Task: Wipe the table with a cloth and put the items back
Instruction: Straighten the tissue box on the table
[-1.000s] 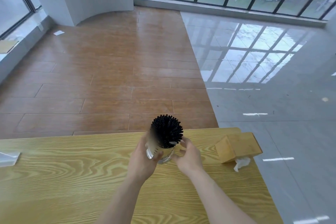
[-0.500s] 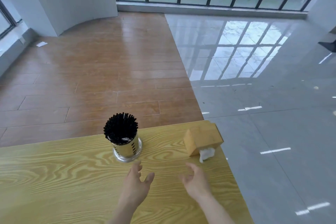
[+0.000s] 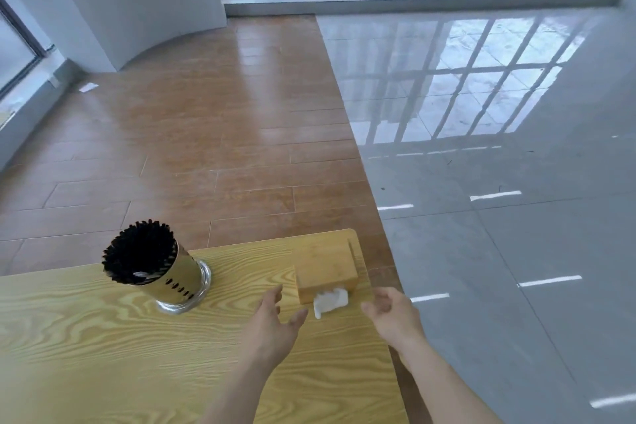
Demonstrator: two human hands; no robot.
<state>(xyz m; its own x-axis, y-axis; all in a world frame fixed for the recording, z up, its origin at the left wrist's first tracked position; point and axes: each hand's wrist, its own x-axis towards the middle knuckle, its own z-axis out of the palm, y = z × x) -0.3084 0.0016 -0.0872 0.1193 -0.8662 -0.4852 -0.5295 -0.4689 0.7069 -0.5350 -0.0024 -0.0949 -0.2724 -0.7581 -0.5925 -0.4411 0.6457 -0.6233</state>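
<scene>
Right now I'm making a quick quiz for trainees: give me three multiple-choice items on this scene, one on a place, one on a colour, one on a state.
1. Where does the wooden tissue box stand?
A. at the table's far right corner
B. on the floor
C. left of the chopstick holder

2. What colour are the chopsticks in the metal holder?
A. white
B. black
C. red

3. What are the two hands doing?
A. both gripping the holder
B. both open and empty, either side of the tissue box
C. one holding a cloth

Answers:
1 A, the box sits by the table edge, right of the holder.
2 B, the bundle's tips are black.
3 B, the left hand and right hand show spread fingers touching nothing.
</scene>
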